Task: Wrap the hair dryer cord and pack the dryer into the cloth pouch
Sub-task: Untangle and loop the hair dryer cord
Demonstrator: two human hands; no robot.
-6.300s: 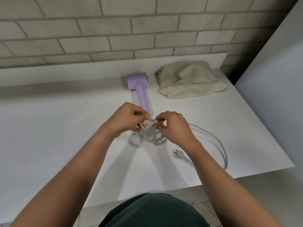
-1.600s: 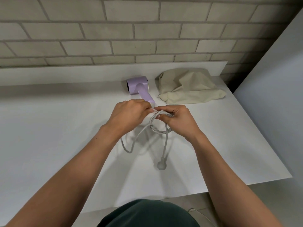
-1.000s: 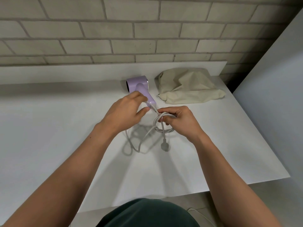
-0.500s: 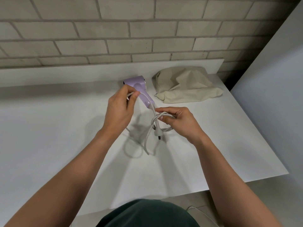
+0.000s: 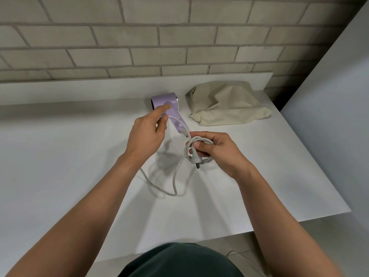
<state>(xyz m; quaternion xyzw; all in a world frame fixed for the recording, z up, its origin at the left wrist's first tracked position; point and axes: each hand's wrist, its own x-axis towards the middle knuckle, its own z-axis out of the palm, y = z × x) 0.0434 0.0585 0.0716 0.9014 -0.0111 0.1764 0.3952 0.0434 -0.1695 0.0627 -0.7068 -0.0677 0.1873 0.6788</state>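
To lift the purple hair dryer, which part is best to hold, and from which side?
Probably grip the hair dryer by its slim handle, from above on its left, near the left hand. It lies on the table; the barrel is wider, and the right hand holds the coiled cord beside its end.

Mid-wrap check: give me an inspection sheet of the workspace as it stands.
Surface: white table, set against the brick wall.
Job's things: lilac hair dryer lies near the back; beige cloth pouch lies to its right, apart.
Clutter: nothing seen.
Hands: left hand pinches the cord above the dryer's handle; right hand grips the coiled part, plug hanging below.
Cables: cord partly coiled; one loose loop lies on the table.
Surroundings: brick wall behind; grey panel at right.
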